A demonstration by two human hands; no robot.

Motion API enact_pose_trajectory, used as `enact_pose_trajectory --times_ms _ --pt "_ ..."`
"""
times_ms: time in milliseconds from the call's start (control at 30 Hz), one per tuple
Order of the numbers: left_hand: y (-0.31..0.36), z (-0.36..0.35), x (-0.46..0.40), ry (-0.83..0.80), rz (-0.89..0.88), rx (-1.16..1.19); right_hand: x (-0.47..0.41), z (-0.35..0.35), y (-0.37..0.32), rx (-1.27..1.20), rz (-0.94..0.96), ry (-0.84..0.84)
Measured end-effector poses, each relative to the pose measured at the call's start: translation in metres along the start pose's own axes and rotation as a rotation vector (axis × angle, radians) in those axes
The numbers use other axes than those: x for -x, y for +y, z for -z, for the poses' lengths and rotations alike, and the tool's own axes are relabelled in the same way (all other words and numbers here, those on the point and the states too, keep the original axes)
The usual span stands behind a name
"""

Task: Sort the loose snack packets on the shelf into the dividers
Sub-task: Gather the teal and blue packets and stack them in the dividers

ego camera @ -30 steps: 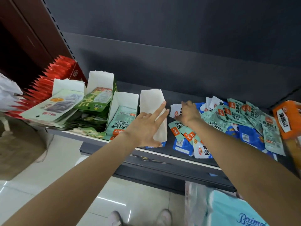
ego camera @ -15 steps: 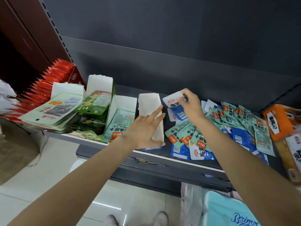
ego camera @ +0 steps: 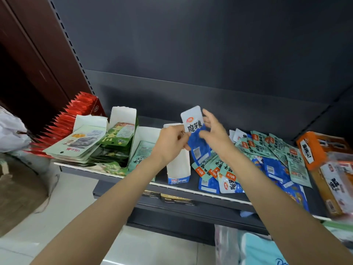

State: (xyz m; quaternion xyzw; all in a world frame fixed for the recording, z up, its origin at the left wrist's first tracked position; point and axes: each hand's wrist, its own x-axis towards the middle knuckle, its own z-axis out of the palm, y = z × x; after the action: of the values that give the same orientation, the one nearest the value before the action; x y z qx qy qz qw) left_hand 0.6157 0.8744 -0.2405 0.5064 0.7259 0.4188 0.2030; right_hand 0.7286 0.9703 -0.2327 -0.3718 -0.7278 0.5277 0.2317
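Holding blue packet [ego camera: 194, 131] above white divider box [ego camera: 178, 169], teal packets [ego camera: 142, 159] in neighbouring box [ego camera: 148, 131]

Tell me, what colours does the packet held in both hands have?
The packet is white on top and blue below, seen in the head view.

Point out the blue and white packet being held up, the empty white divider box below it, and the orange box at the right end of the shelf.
blue and white packet [ego camera: 193, 124]: head view, on its white top with the black lettering.
empty white divider box [ego camera: 178, 169]: head view, on its inner right wall.
orange box [ego camera: 310, 150]: head view, on its orange front face.
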Motion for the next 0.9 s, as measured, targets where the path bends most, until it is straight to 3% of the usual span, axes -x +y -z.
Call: enact_pose_trajectory --times_ms 67,200,300,367,433,567,667,900 --pt "-0.002 0.006 0.000 0.035 0.025 0.027 0.008 -0.003 0.002 0.240 0.007 -0.132" --pt "-0.002 0.014 0.009 -0.063 -0.028 -0.037 0.020 -0.013 0.005 0.313 0.029 -0.186" --pt "-0.006 0.014 0.016 -0.117 -0.003 0.061 0.015 -0.020 0.008 0.267 0.053 -0.150" --pt "-0.016 0.013 0.018 0.022 0.078 0.082 0.012 -0.022 0.013 0.158 0.019 -0.055" --pt "-0.032 0.013 0.018 0.119 0.208 -0.083 0.013 -0.023 0.021 -0.041 -0.028 -0.006" --pt "-0.062 0.003 0.024 -0.054 0.348 -0.410 0.021 -0.028 0.037 -0.276 -0.129 -0.005" --pt "-0.069 -0.002 0.027 -0.102 0.373 -0.437 0.025 -0.037 0.045 -0.273 -0.149 -0.064" --pt "-0.072 0.000 0.028 -0.038 0.512 -0.273 0.026 -0.047 0.061 -0.138 -0.163 -0.124"
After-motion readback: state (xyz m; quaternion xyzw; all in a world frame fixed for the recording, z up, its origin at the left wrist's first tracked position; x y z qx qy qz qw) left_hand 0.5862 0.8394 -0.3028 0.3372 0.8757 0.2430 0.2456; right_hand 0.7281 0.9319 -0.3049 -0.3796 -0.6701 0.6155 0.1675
